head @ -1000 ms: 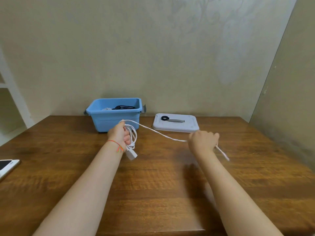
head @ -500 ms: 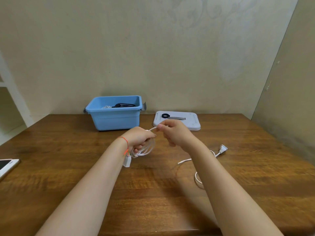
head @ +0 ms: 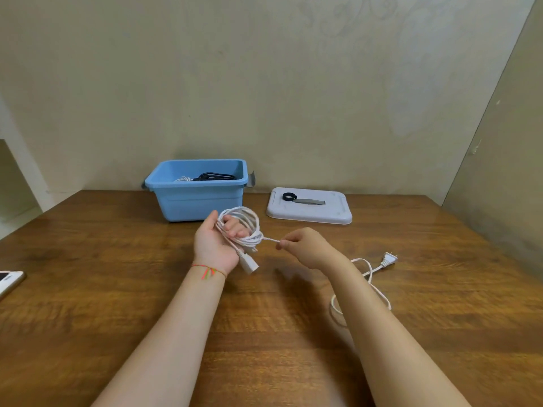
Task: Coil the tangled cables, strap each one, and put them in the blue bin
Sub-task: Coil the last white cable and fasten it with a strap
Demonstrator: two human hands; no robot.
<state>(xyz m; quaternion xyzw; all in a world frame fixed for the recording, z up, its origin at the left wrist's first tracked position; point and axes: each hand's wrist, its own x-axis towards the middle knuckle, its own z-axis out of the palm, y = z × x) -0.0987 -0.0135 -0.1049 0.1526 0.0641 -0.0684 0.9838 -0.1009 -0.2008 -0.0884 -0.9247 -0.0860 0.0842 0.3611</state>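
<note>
The wooden table (head: 117, 289) carries everything; beyond the fingers, at its far edge, stands the blue bin (head: 199, 198) with a black and a white cable already inside, and beside it the pale lid (head: 308, 214) bearing a black-and-grey strap (head: 304, 199). A phone (head: 8, 282) lies well off to the left. The left hand (head: 216, 245) has its fingers curled through the coil of the white cable (head: 244, 227), the socket end hanging just below the palm. The right hand (head: 305, 245) pinches the cable's free run close beside the coil, thumb and fingertips clamped on it. The slack trails behind the right wrist to the plug (head: 388, 258). Coiling is in hand; next, I judge, come further loops, then the strap.
</note>
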